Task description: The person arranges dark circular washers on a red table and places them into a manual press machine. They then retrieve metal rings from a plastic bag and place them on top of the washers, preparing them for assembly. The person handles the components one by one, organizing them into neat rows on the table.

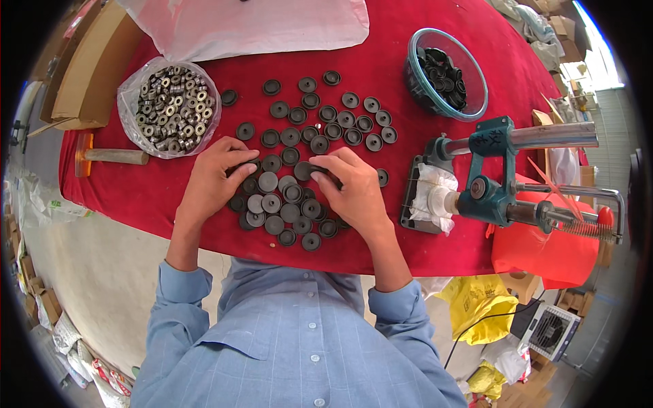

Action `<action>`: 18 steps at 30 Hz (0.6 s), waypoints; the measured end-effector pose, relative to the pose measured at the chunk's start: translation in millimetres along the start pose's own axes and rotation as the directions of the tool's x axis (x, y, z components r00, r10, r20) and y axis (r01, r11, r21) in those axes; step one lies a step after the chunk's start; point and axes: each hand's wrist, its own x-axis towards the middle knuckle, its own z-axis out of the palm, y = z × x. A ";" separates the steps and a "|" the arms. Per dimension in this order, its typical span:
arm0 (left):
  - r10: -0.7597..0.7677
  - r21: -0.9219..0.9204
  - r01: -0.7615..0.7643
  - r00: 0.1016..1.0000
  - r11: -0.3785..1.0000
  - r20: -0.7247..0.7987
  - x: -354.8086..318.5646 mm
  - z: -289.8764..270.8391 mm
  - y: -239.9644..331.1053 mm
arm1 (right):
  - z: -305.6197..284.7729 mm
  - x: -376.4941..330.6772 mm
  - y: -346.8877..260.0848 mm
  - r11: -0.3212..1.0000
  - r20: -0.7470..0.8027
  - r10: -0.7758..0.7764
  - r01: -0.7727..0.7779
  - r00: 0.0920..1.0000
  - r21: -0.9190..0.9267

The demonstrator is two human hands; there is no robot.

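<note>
Dozens of discs (290, 213) lie on the red cloth (435, 253), packed close from the centre of my view towards seven o'clock and looser towards twelve. My right hand (349, 185), by the centre, pinches one disc between thumb and fingertips; my left hand (214, 173), towards ten, curls at the pile's edge, and from this far off I cannot tell whether it grips anything. That pinch looks slight to me, so the disc could slip if the fingers shift. Some discs overlap and tilt, so a careless knuckle could set the heap sliding, and those nearest the cloth's edge at six could drop to the floor (122, 285). They face mixed ways, so I could misjudge which side is up. Dragging the cloth could jog the bearings (173, 109) at ten or the tub (423, 95) between one and two. As for writing, pale marks show on the press (491, 141) at three and print on the yellow bag (476, 292) at four; I can make out no brand on the discs.
</note>
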 end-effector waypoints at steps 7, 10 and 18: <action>-0.053 -0.040 0.048 0.992 0.998 -0.110 5.0 6.0 -10.6 | 5.1 -17.0 22.6 0.880 -0.175 -0.321 0.224 0.931 -0.419; -0.046 0.021 0.051 0.978 0.998 -0.204 5.0 9.3 -13.0 | 11.4 -28.2 19.3 0.864 -0.100 -0.357 0.288 0.929 -0.413; 0.028 0.100 -0.007 0.977 0.995 -0.210 1.0 22.4 13.6 | 10.4 -14.3 27.4 0.946 -0.293 -0.259 0.181 0.920 -0.268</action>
